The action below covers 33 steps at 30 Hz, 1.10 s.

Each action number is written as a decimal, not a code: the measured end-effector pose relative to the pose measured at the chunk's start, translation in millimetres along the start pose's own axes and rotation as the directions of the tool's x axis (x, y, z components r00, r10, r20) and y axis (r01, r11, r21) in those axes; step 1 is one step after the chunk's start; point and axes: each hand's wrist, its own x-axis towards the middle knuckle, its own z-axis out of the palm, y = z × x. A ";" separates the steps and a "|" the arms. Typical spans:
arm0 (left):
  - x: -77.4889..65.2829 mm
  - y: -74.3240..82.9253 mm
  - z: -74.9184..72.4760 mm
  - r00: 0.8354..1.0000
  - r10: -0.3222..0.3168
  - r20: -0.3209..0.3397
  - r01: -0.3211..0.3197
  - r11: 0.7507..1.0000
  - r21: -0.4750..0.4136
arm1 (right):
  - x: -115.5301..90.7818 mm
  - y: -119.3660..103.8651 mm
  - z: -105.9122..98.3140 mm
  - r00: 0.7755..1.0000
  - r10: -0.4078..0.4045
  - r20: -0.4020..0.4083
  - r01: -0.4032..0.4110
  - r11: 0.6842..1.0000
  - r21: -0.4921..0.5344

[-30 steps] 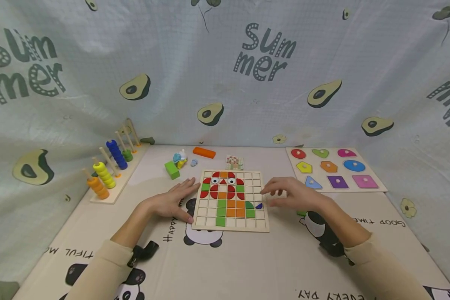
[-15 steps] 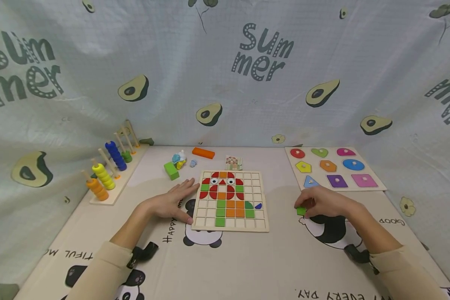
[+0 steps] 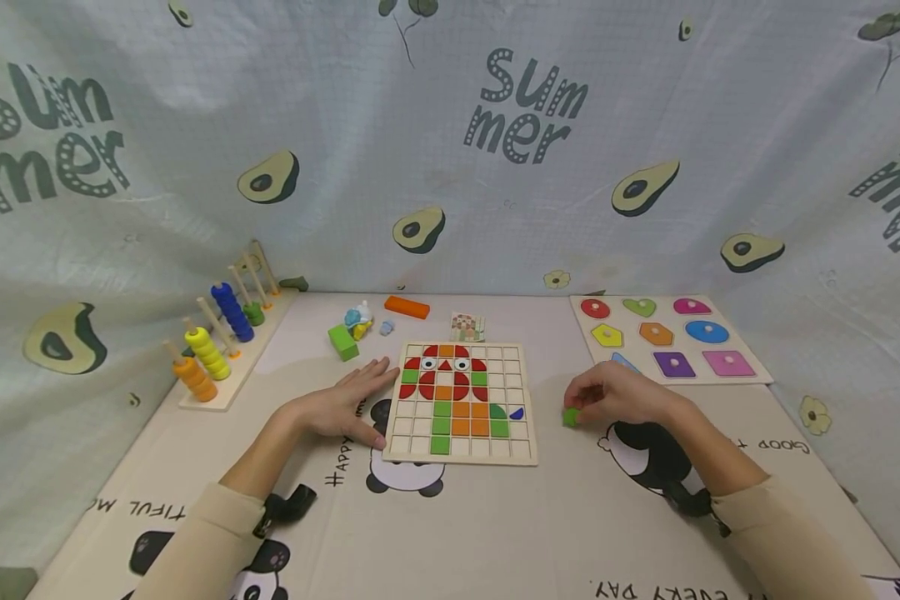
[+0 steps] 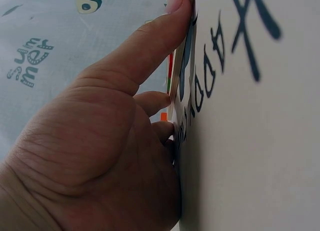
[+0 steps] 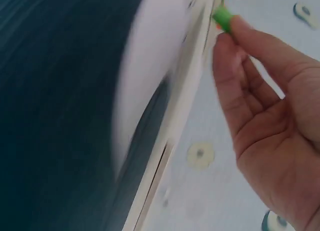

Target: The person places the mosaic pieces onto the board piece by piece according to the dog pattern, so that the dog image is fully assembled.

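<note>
A wooden grid board (image 3: 506,367) lies mid-table, with red, orange and green tiles making a picture that has two eyes. Along its left edge rests my left hand (image 3: 341,406), fingers spread; the left wrist view shows the thumb (image 4: 155,38) on the board's edge. To the right of the board, my right hand (image 3: 622,396) pinches a small green block (image 3: 570,417) between thumb and fingertips. The right wrist view also shows this green block (image 5: 223,18) at the fingertips. On the board's right side sits a small blue piece (image 3: 517,412), tilted across its cell.
A pegged stacker (image 3: 225,387) with colored rings stands at left. A knobbed shape puzzle (image 3: 630,367) lies back right. Behind the grid board are a patterned card (image 3: 467,327), an orange block (image 3: 407,307), a green block (image 3: 342,342) and small blue, white and yellow pieces (image 3: 360,317).
My right hand went right from the board's edge to the green block on the table, pinched it, and now brings it back left. The left hand has stayed at the board.
</note>
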 end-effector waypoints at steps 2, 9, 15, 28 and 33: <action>0.1 -0.6 0.1 1.000 0.002 -0.003 -0.002 1.000 0.004 | 11.5 -11.2 4.5 0.999 -0.048 0.003 0.048 0.998 0.033; 1.7 -1.0 1.6 1.000 -0.001 -0.001 0.001 1.000 -0.003 | 45.1 -57.3 30.5 0.988 -0.132 0.073 0.128 0.990 0.058; 2.2 1.2 1.2 1.000 -0.002 0.004 0.002 1.000 0.004 | 58.8 -68.6 49.8 0.976 -0.153 0.154 0.157 0.987 -0.014; 1.1 1.4 0.3 1.000 0.005 -0.001 -0.005 1.000 -0.002 | 60.2 -70.4 56.6 0.971 -0.155 0.184 0.179 0.976 -0.126; 1.9 1.1 0.4 1.000 0.015 0.000 -0.015 1.000 -0.002 | 59.8 -70.3 57.3 0.967 -0.154 0.204 0.183 0.974 -0.130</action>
